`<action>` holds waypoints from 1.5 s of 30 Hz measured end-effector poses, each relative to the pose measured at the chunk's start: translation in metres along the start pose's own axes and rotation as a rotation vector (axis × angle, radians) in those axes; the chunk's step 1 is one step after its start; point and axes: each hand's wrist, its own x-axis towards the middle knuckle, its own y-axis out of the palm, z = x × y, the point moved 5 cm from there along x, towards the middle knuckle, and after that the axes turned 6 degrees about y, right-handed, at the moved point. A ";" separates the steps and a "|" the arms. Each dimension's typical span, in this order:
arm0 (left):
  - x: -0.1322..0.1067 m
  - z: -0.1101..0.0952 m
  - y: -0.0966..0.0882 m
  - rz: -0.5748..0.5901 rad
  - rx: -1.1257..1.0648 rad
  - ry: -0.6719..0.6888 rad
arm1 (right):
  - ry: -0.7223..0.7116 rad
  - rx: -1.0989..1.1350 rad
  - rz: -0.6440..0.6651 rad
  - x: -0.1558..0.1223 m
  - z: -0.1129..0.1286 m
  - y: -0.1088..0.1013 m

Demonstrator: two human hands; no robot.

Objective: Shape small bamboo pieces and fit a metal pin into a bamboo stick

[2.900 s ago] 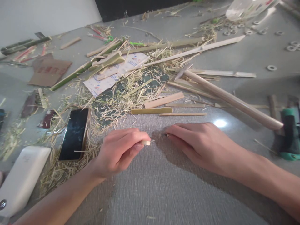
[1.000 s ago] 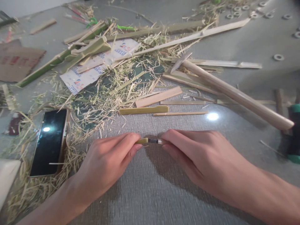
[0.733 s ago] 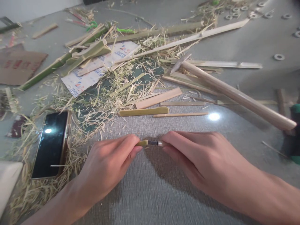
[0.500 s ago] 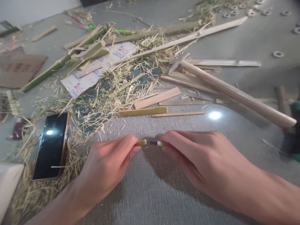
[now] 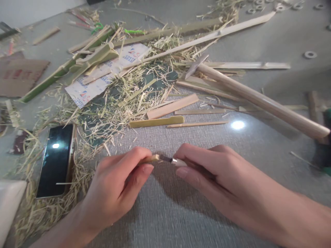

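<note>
My left hand is closed, pinching a short yellowish bamboo strip whose end sticks out past the fingertips. Opposite it, my right hand grips a carving knife with a pale handle, a silver collar and a narrow dark blade. The blade points left, right at the bamboo strip's end; whether it touches is too small to tell. Just beyond both hands lie a yellow-green bamboo slip and a thin bamboo stick on the grey textured surface.
A wooden-handled hammer lies at the right. Bamboo shavings cover the middle and left, around printed abrasive paper and split bamboo. A phone lies left of my left hand. Metal rings are scattered at the upper right.
My left thumb has dropped away from the index finger, showing more of the bamboo strip. The knife has tilted and shifted slightly left, with more of its handle visible. The view has moved a little.
</note>
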 end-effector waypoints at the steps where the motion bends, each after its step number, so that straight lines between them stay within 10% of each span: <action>1: 0.000 0.000 0.000 0.000 -0.005 0.000 | 0.009 0.019 0.011 0.001 0.000 0.000; 45: 0.002 -0.001 0.002 0.081 0.024 0.096 | -0.155 -0.188 -0.065 -0.001 0.002 -0.001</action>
